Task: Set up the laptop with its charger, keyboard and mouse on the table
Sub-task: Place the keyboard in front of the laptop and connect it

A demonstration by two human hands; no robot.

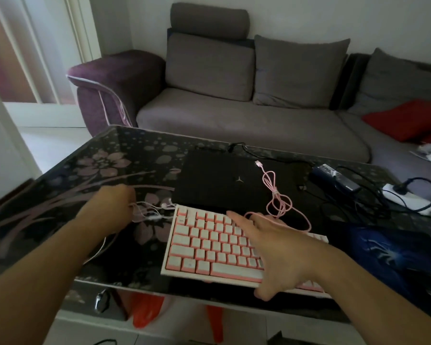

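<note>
Now keyboard (pixel 217 247) overhangs table (pixel 60 185) near edge

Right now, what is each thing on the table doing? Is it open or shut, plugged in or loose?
Laptop: lid shut, flat on table.
Keyboard: flat at the near table edge, right hand spread on it.
Pink cable: loose, plug end lying on laptop.
Charger brick: lying beside laptop.
White earphone wire: tangled, left hand on it; grip unclear.
</note>
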